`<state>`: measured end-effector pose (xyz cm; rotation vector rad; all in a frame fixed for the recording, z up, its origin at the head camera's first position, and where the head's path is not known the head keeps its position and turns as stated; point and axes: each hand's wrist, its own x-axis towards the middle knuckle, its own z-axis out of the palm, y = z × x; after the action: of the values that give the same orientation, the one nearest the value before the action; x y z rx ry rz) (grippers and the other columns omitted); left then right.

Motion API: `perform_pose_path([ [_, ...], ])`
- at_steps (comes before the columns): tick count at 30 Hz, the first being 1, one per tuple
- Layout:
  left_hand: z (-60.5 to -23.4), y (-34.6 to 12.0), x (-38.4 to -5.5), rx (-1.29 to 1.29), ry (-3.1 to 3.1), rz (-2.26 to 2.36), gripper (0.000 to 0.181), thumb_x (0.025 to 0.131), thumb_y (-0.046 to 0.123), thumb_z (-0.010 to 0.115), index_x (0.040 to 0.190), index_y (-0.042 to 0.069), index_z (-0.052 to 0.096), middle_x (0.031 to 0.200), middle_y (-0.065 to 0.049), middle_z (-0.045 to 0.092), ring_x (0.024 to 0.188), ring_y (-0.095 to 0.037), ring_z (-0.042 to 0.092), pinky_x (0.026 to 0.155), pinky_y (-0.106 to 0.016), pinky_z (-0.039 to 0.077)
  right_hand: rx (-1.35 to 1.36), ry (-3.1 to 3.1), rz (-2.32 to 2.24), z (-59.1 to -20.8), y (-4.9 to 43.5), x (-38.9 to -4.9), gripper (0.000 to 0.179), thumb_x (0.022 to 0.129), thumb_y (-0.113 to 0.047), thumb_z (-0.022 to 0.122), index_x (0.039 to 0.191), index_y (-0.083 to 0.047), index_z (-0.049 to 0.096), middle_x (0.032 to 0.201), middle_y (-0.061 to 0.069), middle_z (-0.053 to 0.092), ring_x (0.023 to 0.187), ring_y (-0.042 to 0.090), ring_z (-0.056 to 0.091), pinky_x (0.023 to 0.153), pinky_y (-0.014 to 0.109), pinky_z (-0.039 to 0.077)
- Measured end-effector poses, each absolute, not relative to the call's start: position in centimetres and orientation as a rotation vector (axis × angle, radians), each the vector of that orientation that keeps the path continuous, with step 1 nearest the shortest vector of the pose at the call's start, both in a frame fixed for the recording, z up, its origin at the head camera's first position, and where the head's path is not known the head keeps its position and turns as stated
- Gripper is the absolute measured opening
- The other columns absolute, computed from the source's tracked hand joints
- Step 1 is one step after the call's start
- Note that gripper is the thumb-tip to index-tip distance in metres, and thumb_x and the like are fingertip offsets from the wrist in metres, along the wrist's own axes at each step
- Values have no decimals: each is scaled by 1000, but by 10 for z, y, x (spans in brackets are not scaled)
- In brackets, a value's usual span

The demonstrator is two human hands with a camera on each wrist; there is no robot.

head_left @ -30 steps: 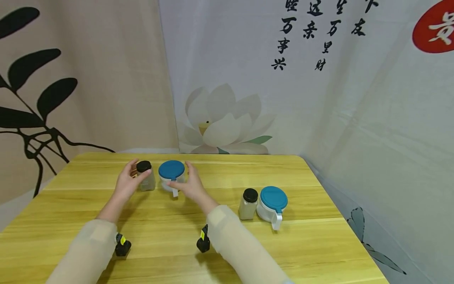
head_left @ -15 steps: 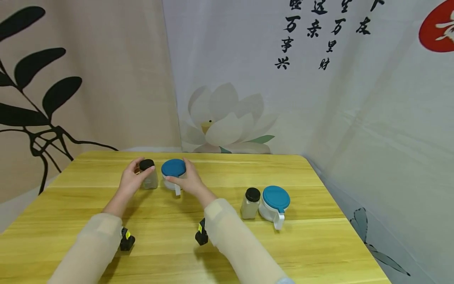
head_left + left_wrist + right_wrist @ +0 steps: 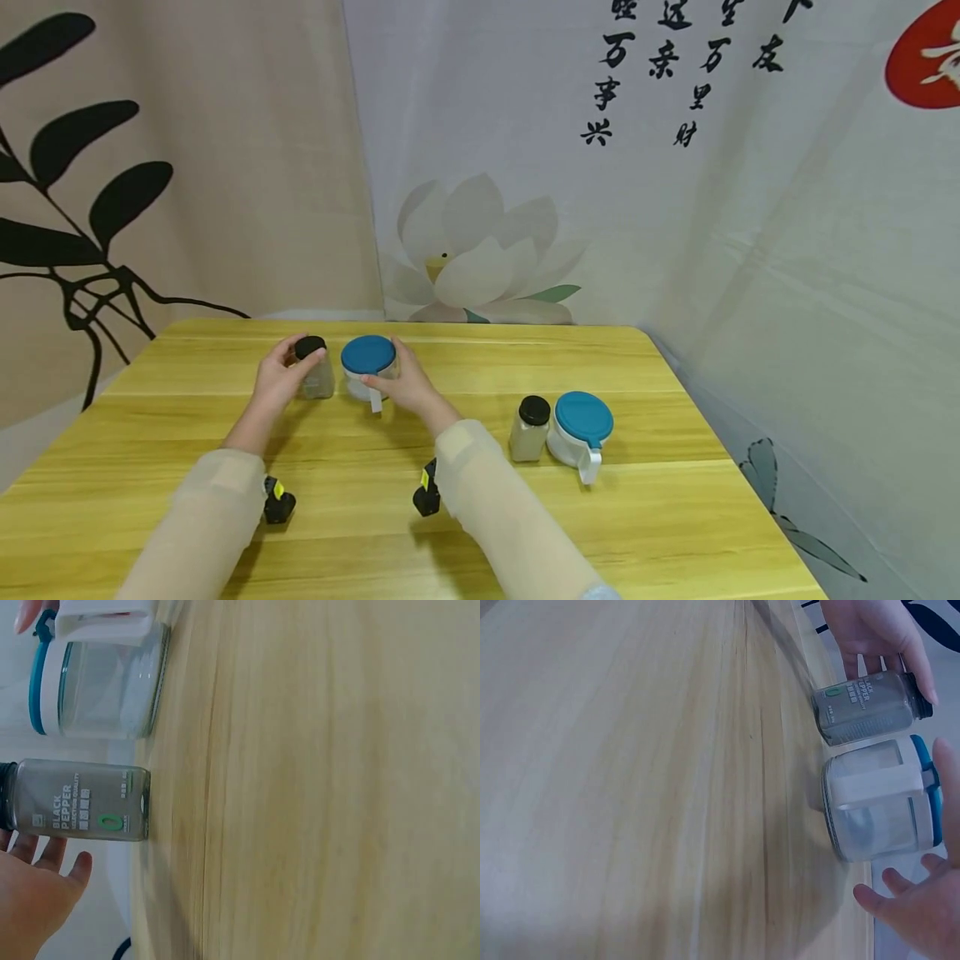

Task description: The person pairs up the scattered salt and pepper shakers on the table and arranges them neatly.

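My left hand [image 3: 277, 379] is at the black-capped pepper jar [image 3: 318, 379], thumb and fingers on either side near its cap. The label on this black pepper jar [image 3: 82, 799] reads BLACK PEPPER in the left wrist view. Beside it stands a glass seasoning jar [image 3: 363, 386] with a blue lid and a white handle facing me. My right hand [image 3: 411, 385] surrounds that jar's right side, thumb in front near the lid. In the right wrist view, its fingers [image 3: 896, 881] are spread and apart from the glass. Both jars stand upright on the table.
A second black-capped jar [image 3: 528, 433] and another blue-lidded seasoning jar [image 3: 573, 446] stand close together at the right of the wooden table [image 3: 360, 533]. A printed cloth [image 3: 480, 150] hangs behind the table's back edge.
My right thumb and fingers have shifted slightly right, away from the blue-lidded jar. My left hand stays at the pepper jar, its forearm swung a little right. The head view has shifted slightly.
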<state>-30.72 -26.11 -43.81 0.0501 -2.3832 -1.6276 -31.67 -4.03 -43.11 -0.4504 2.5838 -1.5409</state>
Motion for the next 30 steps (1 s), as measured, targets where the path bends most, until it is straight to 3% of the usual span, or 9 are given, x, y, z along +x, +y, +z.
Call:
perform_pose_path([
  [9,-443,-261,-311,75,-2356,-1638,69,92,43,61,145,5,39,135,-23,43,110,-27,42,73,-19,41,-496,2608,-1498,-430,-40,-317,82,88,-34,70,153,-14,23,153,7,28,137,25,30,107,44,31],
  [18,-442,-257,-311,124,-2335,-1658,68,92,43,62,145,5,41,134,-22,44,107,-25,42,78,-26,40,-454,2615,-1498,-432,-40,-317,79,89,-35,69,152,-14,26,153,6,29,137,24,30,107,44,31],
  [30,-442,-256,-308,137,-2308,-1684,67,92,43,62,145,7,41,133,-19,45,104,-21,41,79,-25,40,-403,2611,-1534,-433,-39,-315,78,88,-33,71,151,-17,29,152,5,31,136,25,32,106,45,33],
])
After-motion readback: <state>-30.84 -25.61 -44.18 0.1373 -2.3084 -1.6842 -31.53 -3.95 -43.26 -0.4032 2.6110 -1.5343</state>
